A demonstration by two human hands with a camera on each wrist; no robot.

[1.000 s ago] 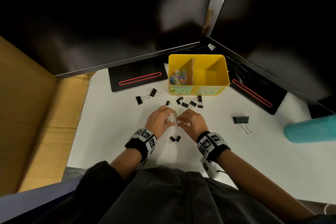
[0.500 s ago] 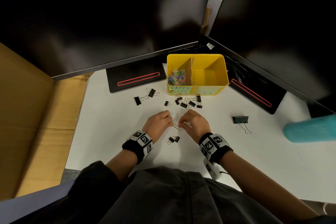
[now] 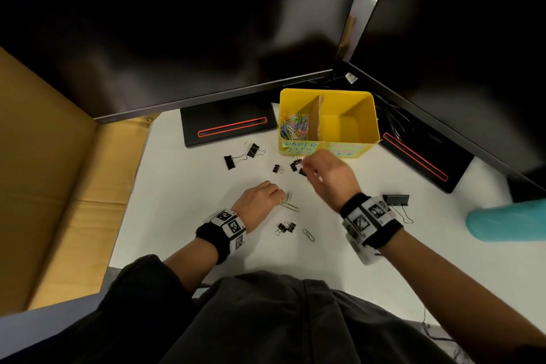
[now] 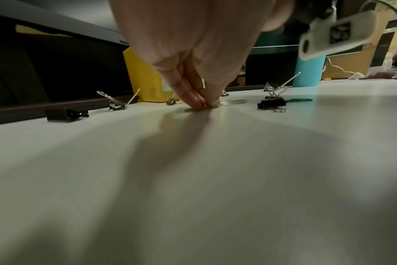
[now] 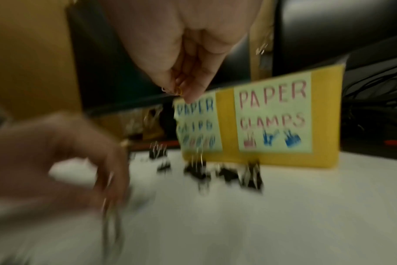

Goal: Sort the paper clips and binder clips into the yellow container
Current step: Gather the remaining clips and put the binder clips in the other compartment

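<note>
1. White and flat, the table (image 3: 183, 186) is bordered at its far edge by two dark monitors, and cardboard is seen along its left edge.
2. A yellow container (image 3: 373, 124) is placed near the far edge of the table and is divided into two compartments.
3. Coloured paper clips (image 3: 294, 127) are piled in the left compartment, which is labelled "PAPER CLIPS"; the right one is labelled "PAPER CLAMPS".
4. Small black binder clips (image 3: 277, 168) are scattered on the table in front of the container, and two bigger ones (image 3: 236, 158) are lying more to the left.
5. One large binder clip (image 3: 396, 200) is seen near the right edge, partly behind the right wrist.
6. The left hand (image 3: 257, 199) is lowered to the middle of the table, and a silver paper clip (image 3: 289, 205) is pinched by its fingertips (image 4: 201, 104) against the surface.
7. The right hand (image 3: 329, 176) is raised above the small binder clips, just in front of the container; several small clips (image 5: 176, 90) are pinched between its curled fingers, one of them gold.
8. Another pair of binder clips (image 3: 286, 227) and one loose paper clip (image 3: 308, 235) are lying closer to the near edge.
</note>
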